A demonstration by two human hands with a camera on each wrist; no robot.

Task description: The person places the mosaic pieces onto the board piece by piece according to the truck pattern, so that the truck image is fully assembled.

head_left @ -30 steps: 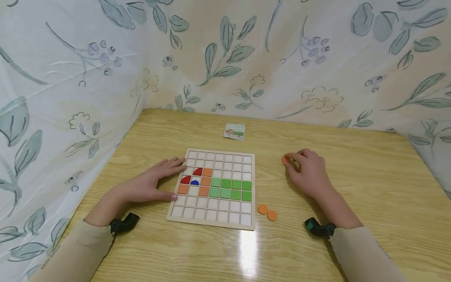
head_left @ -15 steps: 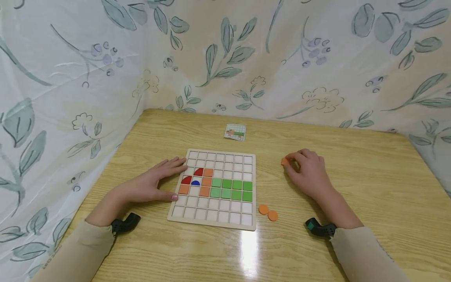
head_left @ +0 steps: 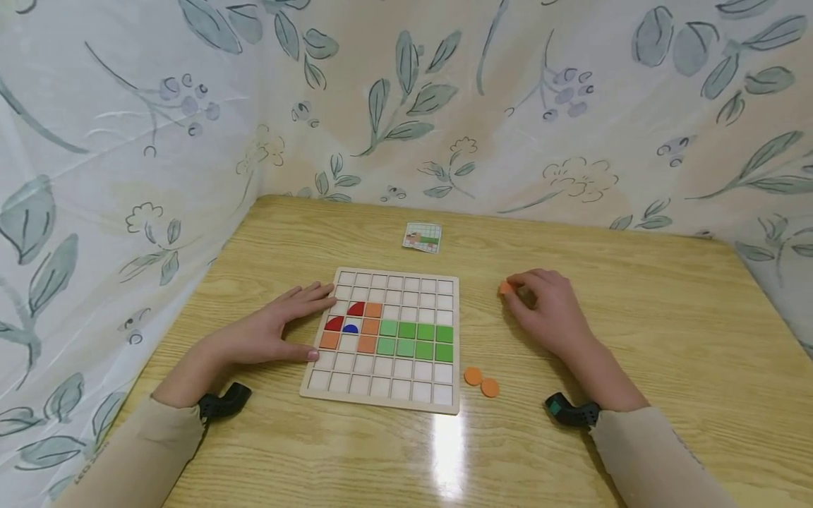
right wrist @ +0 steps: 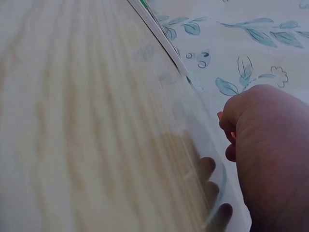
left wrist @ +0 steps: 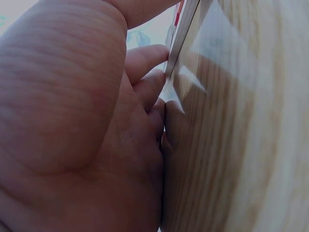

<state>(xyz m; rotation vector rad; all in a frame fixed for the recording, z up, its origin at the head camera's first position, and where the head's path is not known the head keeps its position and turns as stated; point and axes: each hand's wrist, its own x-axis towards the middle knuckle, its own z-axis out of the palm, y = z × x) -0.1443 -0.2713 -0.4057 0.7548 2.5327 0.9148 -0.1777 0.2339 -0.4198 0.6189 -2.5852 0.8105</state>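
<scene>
A square wooden grid board [head_left: 381, 403] lies on the table, partly filled with flat coloured pieces. Green squares [head_left: 425, 331] in two shades run across its right side; orange squares [head_left: 365, 343], two red quarter-circles [head_left: 333, 324] and a blue half-circle [head_left: 351, 329] sit at the left. My left hand [head_left: 273, 328] touches the board's left edge, fingers and thumb spread. To the right of the board, my right hand [head_left: 547, 307] pinches a small orange piece [head_left: 504, 287] between thumb and finger; its full shape is hidden. Two orange discs [head_left: 473, 376] lie beside the board's lower right corner.
A small card [head_left: 422, 238] printed with a coloured grid picture lies behind the board. Bare wooden table [head_left: 673, 310] stretches to the right. A leaf-patterned cloth [head_left: 406, 106] hangs along the table's back and left side.
My right hand has shifted slightly left towards the board, with the orange piece still pinched. My left hand and the pieces on the board have stayed in place.
</scene>
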